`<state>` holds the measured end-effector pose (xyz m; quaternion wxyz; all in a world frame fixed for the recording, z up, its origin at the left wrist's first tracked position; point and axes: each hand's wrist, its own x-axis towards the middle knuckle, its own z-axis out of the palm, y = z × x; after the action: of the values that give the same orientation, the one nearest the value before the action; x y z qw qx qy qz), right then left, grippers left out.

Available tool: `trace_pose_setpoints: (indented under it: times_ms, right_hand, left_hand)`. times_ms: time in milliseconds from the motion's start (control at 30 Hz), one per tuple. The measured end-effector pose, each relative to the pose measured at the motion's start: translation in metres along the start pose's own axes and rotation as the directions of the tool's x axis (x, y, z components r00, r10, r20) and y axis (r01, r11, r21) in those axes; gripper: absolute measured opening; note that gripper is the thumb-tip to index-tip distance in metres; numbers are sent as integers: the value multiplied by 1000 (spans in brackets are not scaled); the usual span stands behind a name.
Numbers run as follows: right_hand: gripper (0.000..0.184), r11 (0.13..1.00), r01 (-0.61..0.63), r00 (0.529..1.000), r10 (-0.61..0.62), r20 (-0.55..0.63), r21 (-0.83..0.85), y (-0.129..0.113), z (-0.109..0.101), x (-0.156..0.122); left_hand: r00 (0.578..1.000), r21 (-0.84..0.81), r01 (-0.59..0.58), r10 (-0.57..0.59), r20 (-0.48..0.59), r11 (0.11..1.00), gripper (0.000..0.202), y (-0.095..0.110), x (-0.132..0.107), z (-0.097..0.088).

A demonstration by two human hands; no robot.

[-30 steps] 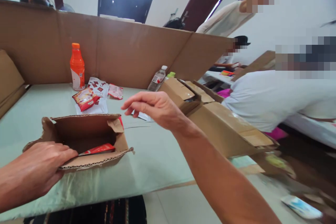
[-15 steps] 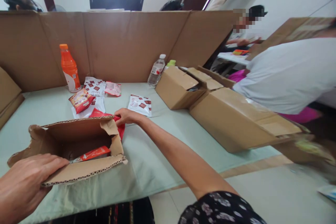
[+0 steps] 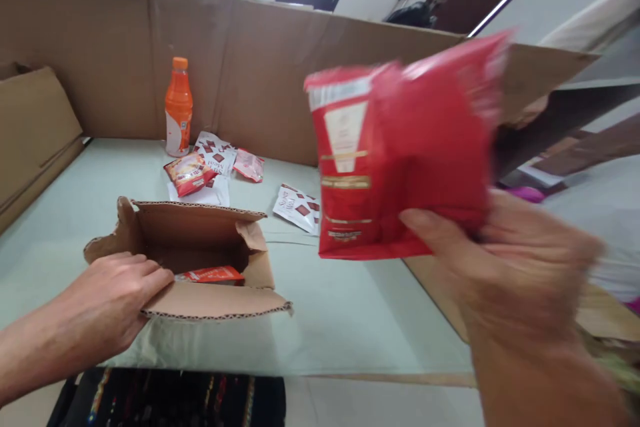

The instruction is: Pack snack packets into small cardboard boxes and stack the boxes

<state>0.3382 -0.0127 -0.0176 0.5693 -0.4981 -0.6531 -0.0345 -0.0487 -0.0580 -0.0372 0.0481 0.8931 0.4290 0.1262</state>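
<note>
My right hand [image 3: 505, 267] is closed on a red packet [image 3: 400, 167], held up high at the right and slightly blurred. Pale print shows on the packet's left part. At the lower left, my left hand [image 3: 120, 293] grips the near wall of an open cardboard box [image 3: 215, 303], fingers over its edge. Inside the box lies an orange-red packet [image 3: 215, 274], partly hidden by the near wall. Just behind the box are a red and yellow snack packet [image 3: 190, 173] and white packets with brown squares [image 3: 215, 150].
An orange drink bottle [image 3: 179, 107] stands against the tall cardboard partition [image 3: 270, 73]. Near it lie a pink packet [image 3: 249, 165] and another white packet [image 3: 297, 207]. A cardboard box [image 3: 35, 133] borders the left side. Part of a person's white clothing [image 3: 605, 213] shows at the far right.
My right hand has lifted the red packet from behind the box, up and to the right. My left hand stays on the box wall. The view has turned and tilted.
</note>
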Motion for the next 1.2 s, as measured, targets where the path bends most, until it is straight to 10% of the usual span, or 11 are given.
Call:
trace_pose_setpoints:
  times_ms: [100, 233, 433, 633, 733, 833, 933, 1067, 1200]
  right_hand:
    - [8, 921, 389, 919, -390, 58, 20, -46, 13, 5]
    - [27, 736, 597, 608, -674, 418, 319, -66, 56, 5]
    - [29, 744, 614, 171, -453, 875, 265, -58, 116, -5]
    - [16, 755, 613, 28, -314, 949, 232, -67, 148, -13]
    - [15, 816, 508, 121, -384, 915, 275, -62, 141, -11]
    - [17, 838, 415, 478, -532, 698, 355, -44, 114, -3]
    - [24, 954, 285, 758, -287, 585, 98, -3, 92, 10]
    - [35, 865, 148, 706, 248, 664, -480, 75, 101, 10]
    - [53, 760, 111, 680, 412, 606, -640, 134, 135, -17]
  left_hand:
    - [997, 8, -34, 33, 71, 999, 35, 0, 0, -1]
    - [998, -3, -57, 57, 2, 998, 36, 2, -2, 4]
    - [992, 84, 12, -22, 124, 996, 36, 5, -5, 8]
    - [997, 70, -60, 63, -35, 996, 40, 4, -7, 6]
    - [973, 175, -118, 149, -177, 978, 41, -3, -8, 7]
    - [950, 213, -152, 203, -239, 965, 46, -12, -9, 15]
    - [948, 201, -150, 198, -248, 968, 56, -19, -13, 29]
    - [958, 174, -115, 155, -240, 978, 66, -28, -23, 44]
    - [977, 149, -54, 84, -198, 987, 73, -31, -32, 49]
